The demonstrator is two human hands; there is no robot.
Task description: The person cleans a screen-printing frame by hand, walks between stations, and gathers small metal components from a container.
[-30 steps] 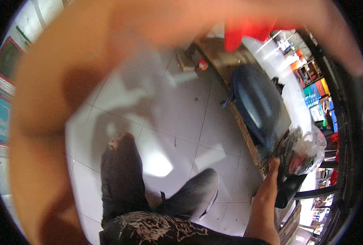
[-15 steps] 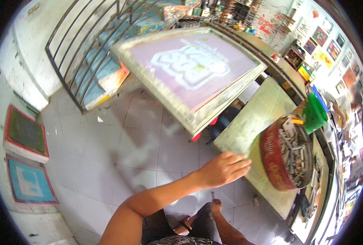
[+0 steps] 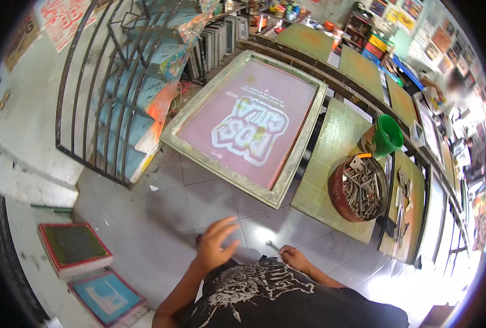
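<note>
My left hand point(image 3: 217, 243) hovers over the tiled floor in front of my body, fingers spread, holding nothing. Lower and to its right, my right hand point(image 3: 294, 257) is closed around the handle of a small metal wrench point(image 3: 273, 246), whose head points forward and left. Ahead of both hands, a large framed printing screen point(image 3: 273, 198) with pinkish mesh and a white lettered design is raised above the floor. To its right, a round dark-red tin point(image 3: 338, 198) full of metal tools and hardware stands on a greenish board point(image 3: 328, 128).
A green bucket point(image 3: 389, 134) stands behind the tin. Further boards and long tools point(image 3: 401, 205) line the bench at right. Black railing point(image 3: 92, 109) and blue stairs rise at left. Two small framed screens, one red-edged point(image 3: 76, 246), one blue point(image 3: 107, 298), lean low left. Another person is far right.
My left hand has drawn back from the board beside the tin toward my body. The right hand still holds the wrench, now further forward. My view has shifted and turned.
</note>
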